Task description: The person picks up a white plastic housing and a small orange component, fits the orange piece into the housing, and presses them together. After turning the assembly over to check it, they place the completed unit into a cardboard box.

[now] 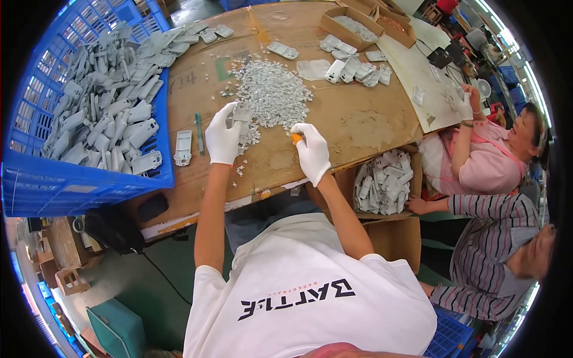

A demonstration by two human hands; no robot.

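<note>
My left hand [222,136], in a white glove, is closed with thumb and fingers around a light grey plastic casing [242,112] at the left edge of a heap of small pale plastic pieces [271,92]. My right hand [312,152], gloved too, is curled at the heap's lower right edge. Something orange [296,138] shows at its fingertips; whether it is a tool handle or a finger cover I cannot make out. Left of my left hand, a teal pen-like tool [199,134] and a single grey casing [183,148] lie on the cardboard-covered table [358,128].
A blue crate [89,185] full of grey casings stands at the left. More casings [358,68] lie beyond the heap, near a cardboard tray [352,27]. Right of me, a box [385,182] holds white parts. Two people [477,158] are at the right, one touching that box.
</note>
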